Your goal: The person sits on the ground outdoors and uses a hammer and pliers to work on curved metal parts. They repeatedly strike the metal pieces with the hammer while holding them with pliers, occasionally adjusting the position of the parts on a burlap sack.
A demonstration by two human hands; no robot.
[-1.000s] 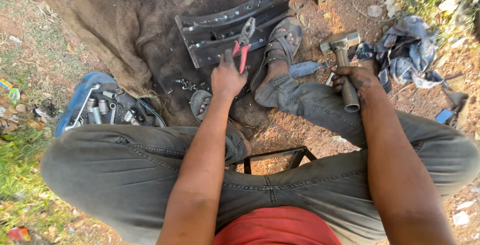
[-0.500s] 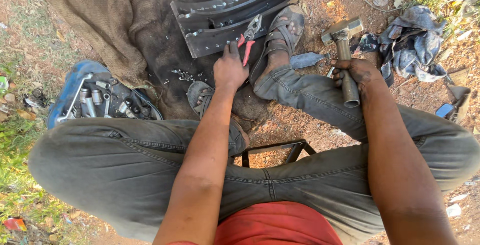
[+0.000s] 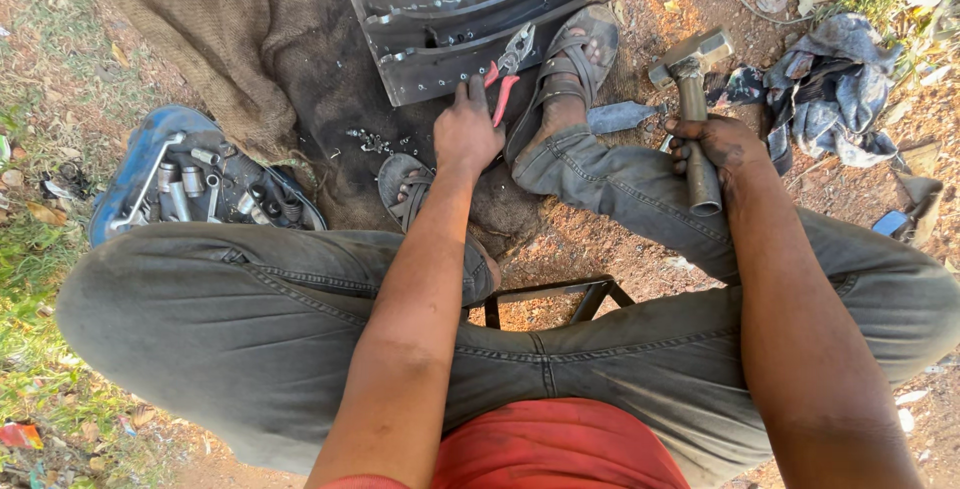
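My left hand [image 3: 466, 131] grips the red handles of a pair of pliers [image 3: 508, 67], whose jaws lie over curved dark metal brake shoes [image 3: 450, 24] on a brown sack cloth [image 3: 250, 39]. My right hand [image 3: 722, 144] is closed around the metal pipe handle of a hammer [image 3: 693, 99]; its head points away from me above the dirt. I sit on a low stool, my sandalled right foot [image 3: 572, 69] just right of the pliers, my left foot [image 3: 405, 184] under my left forearm.
A blue tray [image 3: 190, 184] of sockets and wrench bits lies at the left on the cloth. Small loose bolts [image 3: 375, 139] are scattered near my left foot. A crumpled dark rag [image 3: 830, 84] lies at the right. The stool frame [image 3: 560, 294] shows between my knees.
The view has shifted slightly. My left hand has stayed on the pliers at the brake shoes, and my right hand has kept hold of the hammer handle.
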